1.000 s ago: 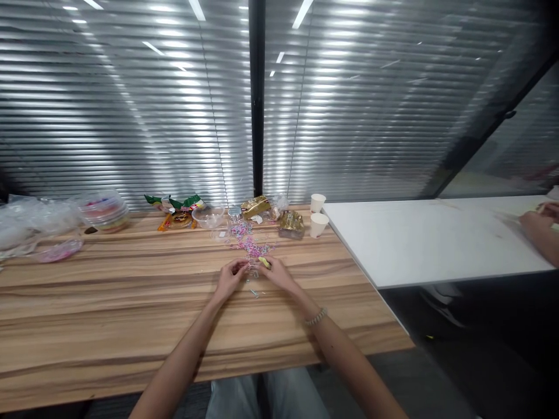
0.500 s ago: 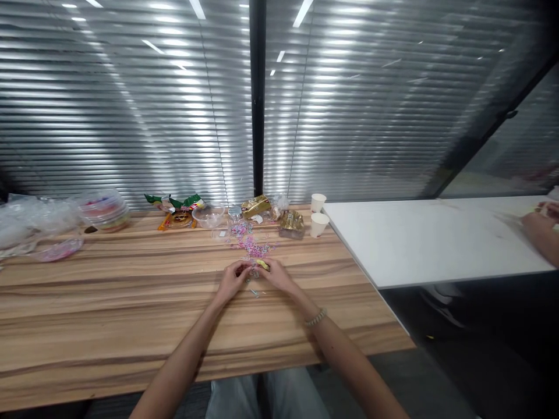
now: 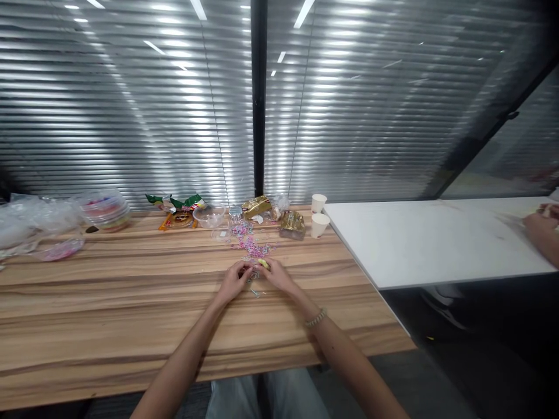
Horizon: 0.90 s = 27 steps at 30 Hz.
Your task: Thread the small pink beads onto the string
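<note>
My left hand and my right hand meet over the wooden table, their fingertips pinched close together. A small yellow thing pokes out from the fingers of my right hand; its kind is unclear. What the left fingers pinch is too small to make out. Just beneath the fingertips hangs or lies a pale, curled strand. Beyond my hands spreads a loose heap of tiny pink, purple and white beads. A few small pale bits lie nearer to me.
Behind the beads stand a clear plastic bowl, gold packets and two paper cups. Green snack packaging, stacked plastic tubs and clear bags are leftward. A white table adjoins at right, with another person's arm.
My hands stay in nearly the same place, fingertips shifting slightly against each other. The pale strand under them has changed its curl a little.
</note>
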Each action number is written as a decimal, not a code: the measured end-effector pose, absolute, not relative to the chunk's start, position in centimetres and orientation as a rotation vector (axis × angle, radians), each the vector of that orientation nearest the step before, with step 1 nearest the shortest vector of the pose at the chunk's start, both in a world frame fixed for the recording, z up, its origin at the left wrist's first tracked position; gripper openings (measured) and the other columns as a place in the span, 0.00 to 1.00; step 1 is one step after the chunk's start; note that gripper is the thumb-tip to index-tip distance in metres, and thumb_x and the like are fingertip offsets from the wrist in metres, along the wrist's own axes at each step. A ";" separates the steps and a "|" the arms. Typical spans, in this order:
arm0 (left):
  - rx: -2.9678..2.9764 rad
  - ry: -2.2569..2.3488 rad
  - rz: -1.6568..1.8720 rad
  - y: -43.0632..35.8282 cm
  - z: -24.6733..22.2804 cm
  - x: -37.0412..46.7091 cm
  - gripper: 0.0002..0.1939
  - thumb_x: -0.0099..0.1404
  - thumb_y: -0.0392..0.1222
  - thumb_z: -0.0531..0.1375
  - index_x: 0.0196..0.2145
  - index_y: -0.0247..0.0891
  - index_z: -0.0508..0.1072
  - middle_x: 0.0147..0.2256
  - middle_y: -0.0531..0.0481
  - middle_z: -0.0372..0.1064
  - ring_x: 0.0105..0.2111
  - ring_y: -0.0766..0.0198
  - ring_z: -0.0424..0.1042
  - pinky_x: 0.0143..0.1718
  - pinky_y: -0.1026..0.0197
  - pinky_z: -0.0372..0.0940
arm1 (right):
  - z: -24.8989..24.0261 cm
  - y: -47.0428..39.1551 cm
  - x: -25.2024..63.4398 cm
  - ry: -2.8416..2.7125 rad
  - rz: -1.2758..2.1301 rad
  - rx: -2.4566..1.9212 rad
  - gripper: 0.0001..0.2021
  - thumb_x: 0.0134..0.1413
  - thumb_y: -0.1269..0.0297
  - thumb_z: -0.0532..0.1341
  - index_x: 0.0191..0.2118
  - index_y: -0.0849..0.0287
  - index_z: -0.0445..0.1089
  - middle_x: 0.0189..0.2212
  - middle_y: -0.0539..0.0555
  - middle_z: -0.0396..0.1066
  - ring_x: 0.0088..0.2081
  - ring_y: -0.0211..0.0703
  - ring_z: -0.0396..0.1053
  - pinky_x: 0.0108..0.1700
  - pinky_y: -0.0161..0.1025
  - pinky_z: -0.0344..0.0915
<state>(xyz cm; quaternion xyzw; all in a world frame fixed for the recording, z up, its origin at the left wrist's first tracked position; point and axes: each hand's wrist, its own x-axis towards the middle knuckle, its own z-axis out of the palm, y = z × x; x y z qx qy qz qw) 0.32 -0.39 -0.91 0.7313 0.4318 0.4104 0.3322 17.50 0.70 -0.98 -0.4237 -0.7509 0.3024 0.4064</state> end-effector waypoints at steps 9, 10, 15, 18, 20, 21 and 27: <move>1.959 1.159 1.052 -0.6 -0.3 0.5 0.14 0.64 0.49 0.51 0.30 0.37 0.67 0.30 0.49 0.65 0.33 0.61 0.63 0.37 0.61 0.59 | -1.2 0.1 17.6 -2.188 0.429 -1.081 0.09 0.58 0.64 0.53 0.41 0.61 0.67 0.35 0.58 0.71 0.38 0.45 0.67 0.40 0.39 0.62; 1.945 1.161 1.050 -0.6 -0.3 0.5 0.14 0.64 0.50 0.51 0.30 0.37 0.67 0.30 0.49 0.65 0.34 0.61 0.63 0.37 0.61 0.59 | -1.3 0.1 17.6 -2.178 0.424 -1.075 0.10 0.58 0.65 0.53 0.42 0.61 0.67 0.36 0.57 0.71 0.39 0.45 0.67 0.41 0.39 0.62; 1.876 1.153 1.012 -0.6 0.1 0.6 0.14 0.62 0.50 0.53 0.28 0.37 0.67 0.29 0.50 0.64 0.32 0.62 0.62 0.36 0.61 0.58 | -1.4 0.5 17.8 -2.125 0.415 -1.096 0.10 0.57 0.67 0.54 0.44 0.58 0.66 0.38 0.56 0.71 0.39 0.43 0.67 0.42 0.38 0.62; 1.771 1.042 0.992 -0.9 0.7 0.8 0.13 0.60 0.49 0.55 0.25 0.37 0.66 0.29 0.50 0.64 0.33 0.62 0.62 0.38 0.61 0.58 | -1.3 0.6 17.8 -2.071 0.423 -1.142 0.08 0.55 0.68 0.54 0.41 0.59 0.68 0.34 0.55 0.70 0.36 0.42 0.66 0.39 0.36 0.61; 1.650 0.957 1.000 -1.1 1.0 1.0 0.12 0.58 0.47 0.56 0.25 0.36 0.66 0.30 0.49 0.65 0.34 0.62 0.63 0.38 0.61 0.58 | -1.1 0.7 17.8 -2.027 0.460 -1.162 0.07 0.54 0.69 0.54 0.36 0.60 0.68 0.31 0.54 0.70 0.33 0.41 0.65 0.36 0.35 0.60; 1.576 0.924 1.003 -1.2 1.0 1.1 0.11 0.57 0.47 0.57 0.24 0.36 0.65 0.29 0.50 0.64 0.33 0.62 0.63 0.36 0.62 0.58 | -1.0 0.7 17.8 -2.008 0.486 -1.169 0.06 0.54 0.70 0.54 0.34 0.60 0.68 0.29 0.54 0.69 0.31 0.40 0.65 0.34 0.35 0.60; 1.221 0.869 0.995 -1.2 1.0 1.2 0.13 0.54 0.48 0.59 0.24 0.33 0.69 0.22 0.49 0.63 0.24 0.66 0.60 0.24 0.64 0.55 | 0.1 0.2 17.6 -1.922 0.695 -1.076 0.08 0.55 0.64 0.55 0.30 0.60 0.67 0.26 0.51 0.67 0.28 0.38 0.62 0.32 0.33 0.58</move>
